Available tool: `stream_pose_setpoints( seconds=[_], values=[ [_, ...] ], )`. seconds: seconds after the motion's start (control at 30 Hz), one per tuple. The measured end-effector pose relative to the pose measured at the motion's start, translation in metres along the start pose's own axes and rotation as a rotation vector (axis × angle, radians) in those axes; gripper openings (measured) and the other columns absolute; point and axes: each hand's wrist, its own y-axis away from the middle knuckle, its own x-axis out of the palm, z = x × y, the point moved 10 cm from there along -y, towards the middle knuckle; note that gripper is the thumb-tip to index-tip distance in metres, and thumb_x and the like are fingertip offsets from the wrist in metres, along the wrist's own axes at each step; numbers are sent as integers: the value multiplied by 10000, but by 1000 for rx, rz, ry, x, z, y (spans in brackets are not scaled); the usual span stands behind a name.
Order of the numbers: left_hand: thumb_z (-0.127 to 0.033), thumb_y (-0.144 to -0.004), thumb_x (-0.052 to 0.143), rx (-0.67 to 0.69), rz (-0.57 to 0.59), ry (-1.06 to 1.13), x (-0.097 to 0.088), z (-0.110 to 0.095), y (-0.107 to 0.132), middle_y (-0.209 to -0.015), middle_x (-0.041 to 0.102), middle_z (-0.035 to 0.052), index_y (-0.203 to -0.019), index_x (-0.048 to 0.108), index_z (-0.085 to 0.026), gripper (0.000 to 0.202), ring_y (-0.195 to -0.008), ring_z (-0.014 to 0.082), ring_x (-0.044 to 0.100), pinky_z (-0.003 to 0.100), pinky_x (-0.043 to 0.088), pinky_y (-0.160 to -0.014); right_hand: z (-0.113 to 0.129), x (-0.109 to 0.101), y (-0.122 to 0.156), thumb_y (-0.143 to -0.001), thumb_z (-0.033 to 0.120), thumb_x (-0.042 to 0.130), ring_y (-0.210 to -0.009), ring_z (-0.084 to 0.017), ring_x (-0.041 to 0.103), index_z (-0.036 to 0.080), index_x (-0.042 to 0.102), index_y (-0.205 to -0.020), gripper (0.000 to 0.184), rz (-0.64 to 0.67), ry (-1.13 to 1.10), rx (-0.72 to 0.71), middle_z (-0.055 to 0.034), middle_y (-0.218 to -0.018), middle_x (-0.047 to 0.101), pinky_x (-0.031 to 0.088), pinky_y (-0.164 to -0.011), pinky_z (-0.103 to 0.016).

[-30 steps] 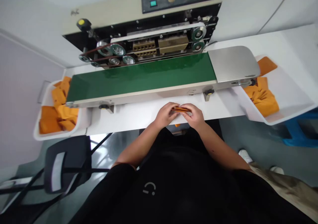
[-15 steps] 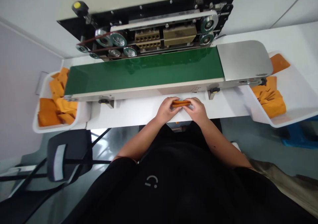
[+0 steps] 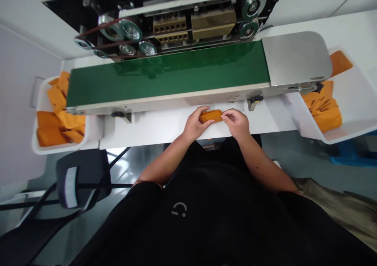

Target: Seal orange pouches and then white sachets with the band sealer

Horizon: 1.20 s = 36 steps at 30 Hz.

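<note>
Both my hands hold one small orange pouch [image 3: 211, 116] just above the white table [image 3: 159, 128], in front of the sealing machine. My left hand [image 3: 196, 125] pinches the pouch's left end with thumb and fingers. My right hand [image 3: 238, 123] pinches its right end. The pouch lies nearly flat, its broad face turned up. Right behind it runs the green conveyor belt [image 3: 167, 77], which carries nothing.
A white tray [image 3: 39, 140] at the left holds several orange pouches [image 3: 55, 116]. Another white tray [image 3: 353, 112] at the right holds more orange pouches [image 3: 324, 109]. A steel plate [image 3: 294, 57] ends the belt. Rollers and brass blocks [image 3: 188, 24] sit behind. A black chair [image 3: 79, 179] stands lower left.
My hands have lifted the pouch slightly toward the belt and turned it from edge-on to face-up. The view has tilted down, so the machine's control panel has left the frame.
</note>
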Motion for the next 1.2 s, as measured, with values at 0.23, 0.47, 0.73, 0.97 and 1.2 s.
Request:
stream_pose_setpoints(
  seconds=[0.23, 0.47, 0.73, 0.97, 1.2],
  values=[
    [-391, -882, 800, 17, 17, 52, 2, -1, -1, -1276, 721, 119, -1300, 630, -215, 485, -1186, 275, 709, 413, 572, -1049, 10, -1, -2, -938, 422, 675, -868, -193, 682, 219, 688, -957, 205, 23, -57, -43, -52, -943, 693, 601, -836, -365],
    [-478, -869, 803, 31, -32, 72, -4, 1, -2, -1244, 739, 112, -1272, 661, -226, 495, -1159, 283, 718, 436, 569, -1052, 15, 8, -2, -855, 390, 769, -938, -215, 684, 247, 698, -1106, 297, 81, 35, -87, -54, -1082, 712, 597, -833, -378],
    [-607, -764, 857, -7, -7, 53, -5, 2, 0, -1206, 743, 116, -1296, 655, -208, 694, -1032, 245, 730, 356, 583, -929, 10, 19, 1, -845, 438, 800, -818, -207, 690, 236, 689, -1027, 293, 149, 148, 16, -24, -921, 739, 571, -745, -338],
    [-575, -805, 837, 0, -21, 64, -4, 5, -2, -1233, 734, 120, -1265, 659, -212, 612, -1105, 275, 727, 401, 580, -985, -9, 10, -2, -919, 457, 711, -893, -188, 707, 204, 693, -1058, 289, 59, -145, 122, -45, -970, 737, 597, -793, -316],
    [-492, -810, 853, -25, -32, 21, -8, 3, -1, -1205, 746, 107, -1231, 683, -208, 536, -1103, 270, 723, 400, 576, -994, 60, -48, 0, -928, 447, 756, -545, -75, 535, 184, 632, -835, 305, -91, -294, -14, 26, -647, 587, 438, -527, -201]
  ],
)
